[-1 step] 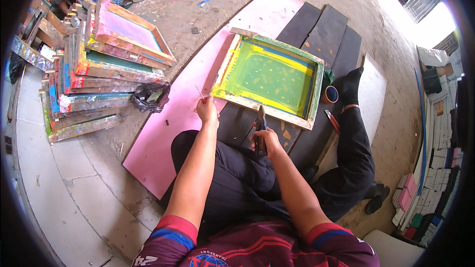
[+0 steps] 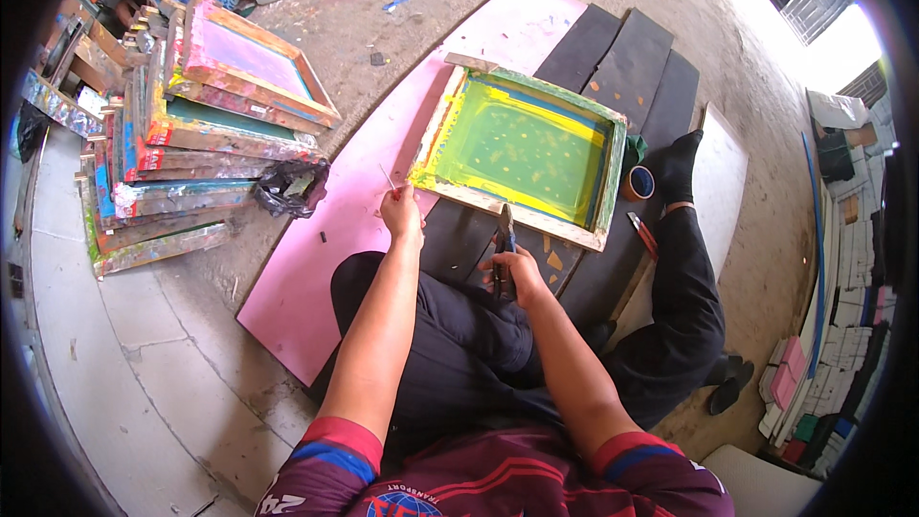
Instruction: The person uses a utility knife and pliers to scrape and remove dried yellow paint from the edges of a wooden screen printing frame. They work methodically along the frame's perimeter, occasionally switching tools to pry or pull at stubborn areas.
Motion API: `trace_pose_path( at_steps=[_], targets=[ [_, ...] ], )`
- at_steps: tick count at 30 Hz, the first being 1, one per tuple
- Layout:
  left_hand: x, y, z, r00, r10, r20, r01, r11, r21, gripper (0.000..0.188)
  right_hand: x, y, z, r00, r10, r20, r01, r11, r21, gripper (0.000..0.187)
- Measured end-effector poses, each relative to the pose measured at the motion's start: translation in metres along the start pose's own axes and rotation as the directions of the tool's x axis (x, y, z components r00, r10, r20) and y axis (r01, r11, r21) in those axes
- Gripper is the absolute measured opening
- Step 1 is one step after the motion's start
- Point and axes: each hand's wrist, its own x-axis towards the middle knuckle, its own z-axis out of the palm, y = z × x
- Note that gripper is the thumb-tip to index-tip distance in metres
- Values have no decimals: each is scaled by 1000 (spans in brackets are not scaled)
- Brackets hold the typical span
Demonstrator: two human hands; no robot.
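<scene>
In front of me lies a wooden-framed printing screen (image 2: 522,158), its green mesh bordered and smeared with yellow. Beside its near left corner my left hand (image 2: 402,213) is closed in a pinch. From those fingertips a thin pale sliver (image 2: 387,175) points up, with a small red bit at the grip; its exact kind is unclear. Below the frame's near edge, my right hand (image 2: 518,276) wraps around dark pliers (image 2: 504,247), jaws pointing away from me. The jaw tips come close to the frame's near rail; whether they touch it I cannot tell.
The frame rests on a pink board (image 2: 325,239) and dark panels (image 2: 632,67). To its right are a small cup of dark blue (image 2: 638,183) and a red cutter (image 2: 642,234) near my leg. Stacked frames (image 2: 220,124) and a black plastic bag (image 2: 293,187) stand left.
</scene>
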Motion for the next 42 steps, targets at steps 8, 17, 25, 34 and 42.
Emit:
trace_pose_path(
  at_steps=[8,17,25,34,42],
  targets=[
    [4,2,4,994,29,104,-36,997,71,24,2,-17,30,989,-66,-131,43,985,-167,38],
    [-4,10,10,996,20,90,-22,1000,21,28,20,-15,39,976,-23,-218,-17,984,-178,31],
    [-1,0,15,989,39,141,-46,998,46,26,25,-21,46,957,46,-288,-79,992,-103,36],
    [-2,-4,15,986,56,157,-68,995,76,27,21,-15,17,996,71,-62,-64,992,105,50],
    [-12,-4,16,928,32,370,-94,984,149,22,0,-14,-2,984,20,175,-30,998,55,62]
  ],
)
